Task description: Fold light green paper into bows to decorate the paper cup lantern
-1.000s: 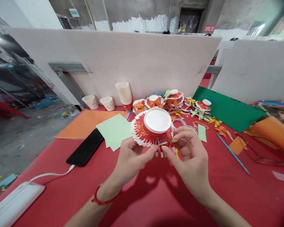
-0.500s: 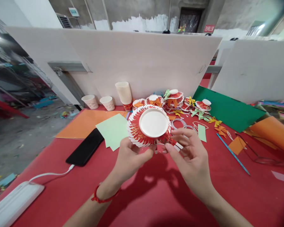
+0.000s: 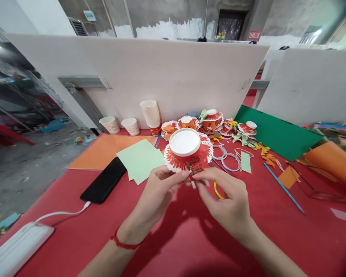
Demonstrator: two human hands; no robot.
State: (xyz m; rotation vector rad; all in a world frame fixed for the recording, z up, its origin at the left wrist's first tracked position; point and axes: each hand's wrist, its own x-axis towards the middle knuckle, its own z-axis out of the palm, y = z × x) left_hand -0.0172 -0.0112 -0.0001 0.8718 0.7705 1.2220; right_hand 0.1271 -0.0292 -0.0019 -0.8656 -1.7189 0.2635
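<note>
An upturned paper cup (image 3: 187, 148), its red wall cut into strips that splay out like a fringe, is held just above the red table (image 3: 173, 238). My left hand (image 3: 157, 194) pinches the fringe at its near edge with thumb and forefinger. My right hand (image 3: 227, 198) pinches strips on the same near edge, fingertips almost touching the left ones. A red string bracelet (image 3: 123, 242) circles my left wrist.
Behind stand finished fringed cups with paper bows (image 3: 213, 121), a stack of paper cups (image 3: 151, 115) and two single cups (image 3: 119, 125). Green paper (image 3: 140, 159), orange sheet (image 3: 103, 150), black phone (image 3: 103, 184) on a cable, white power bank (image 3: 14, 250), rings (image 3: 227, 159), blue stick (image 3: 284, 188), green card (image 3: 276, 132).
The cup has tipped back from facing me to base-up and sunk a little. Both hands have closed in on its near fringe, the right fingers curling from spread to pinching.
</note>
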